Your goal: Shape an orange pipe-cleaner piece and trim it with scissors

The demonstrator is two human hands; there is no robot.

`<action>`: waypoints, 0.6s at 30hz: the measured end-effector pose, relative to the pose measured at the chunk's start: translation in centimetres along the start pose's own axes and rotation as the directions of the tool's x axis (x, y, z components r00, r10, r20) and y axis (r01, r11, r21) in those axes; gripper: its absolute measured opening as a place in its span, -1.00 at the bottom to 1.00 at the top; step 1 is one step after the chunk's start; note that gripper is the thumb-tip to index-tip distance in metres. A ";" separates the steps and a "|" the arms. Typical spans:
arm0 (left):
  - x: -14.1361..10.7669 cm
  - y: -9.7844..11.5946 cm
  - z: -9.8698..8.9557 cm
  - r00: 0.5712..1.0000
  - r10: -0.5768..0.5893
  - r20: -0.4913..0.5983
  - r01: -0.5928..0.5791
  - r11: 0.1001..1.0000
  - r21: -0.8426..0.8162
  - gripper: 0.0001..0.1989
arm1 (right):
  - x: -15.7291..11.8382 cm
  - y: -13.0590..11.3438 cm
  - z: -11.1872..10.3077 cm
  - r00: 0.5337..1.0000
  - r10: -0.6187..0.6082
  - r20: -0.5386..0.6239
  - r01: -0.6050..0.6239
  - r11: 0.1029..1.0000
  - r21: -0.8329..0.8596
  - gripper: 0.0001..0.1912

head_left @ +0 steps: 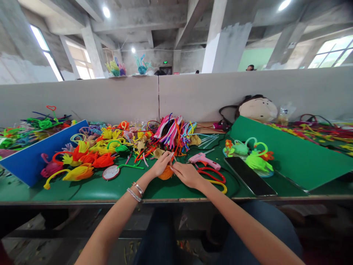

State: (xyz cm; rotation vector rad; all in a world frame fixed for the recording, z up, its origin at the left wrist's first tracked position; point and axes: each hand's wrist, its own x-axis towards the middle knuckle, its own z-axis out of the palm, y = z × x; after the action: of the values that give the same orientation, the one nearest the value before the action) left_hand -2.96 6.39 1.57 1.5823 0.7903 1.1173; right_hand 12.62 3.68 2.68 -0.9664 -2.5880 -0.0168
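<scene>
Just above the table's front edge, my left hand and my right hand meet with fingers closed around the top of a round orange pipe-cleaner piece. Its lower part shows beneath my fingers, which hide the rest. A small orange-red tip shows between my fingertips. To the right of my right hand lies a pink glue gun, with red-handled scissors in front of it. A round white disc with a red rim rests left of my left hand, beside a green pipe cleaner.
Yellow-orange pipe-cleaner swans crowd the left by a blue board. Bundled pipe cleaners stand behind my hands. A black phone and a green pipe-cleaner swan lie right, before a green board. A grey partition closes the back.
</scene>
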 end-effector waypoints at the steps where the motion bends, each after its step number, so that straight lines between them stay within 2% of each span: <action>1: 0.0 0.0 0.0 1.000 -0.006 -0.005 0.006 1.000 -0.004 -0.71 | 0.0 0.0 -0.1 1.000 -0.007 0.009 0.007 1.000 -0.017 -0.68; 6: 0.1 0.0 -0.2 1.000 -0.022 -0.012 0.022 1.000 0.009 -0.69 | -0.2 0.2 -0.6 0.996 -0.057 0.065 0.060 0.997 -0.043 -0.68; 12: 0.1 -0.4 -0.2 1.000 0.004 0.003 -0.004 1.000 -0.010 -0.72 | -0.4 0.2 -0.4 1.000 0.013 0.025 -0.015 0.998 0.059 -0.73; 18: 0.2 -0.3 -0.2 1.000 -0.002 0.003 0.002 1.000 -0.006 -0.71 | -0.2 0.2 0.2 0.999 0.038 -0.004 -0.038 0.998 0.057 -0.73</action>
State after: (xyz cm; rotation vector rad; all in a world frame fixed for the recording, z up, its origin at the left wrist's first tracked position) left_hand -3.05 6.71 1.30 1.5780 0.7856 1.1144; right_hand 12.84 3.69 2.42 -0.9931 -2.5504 0.0646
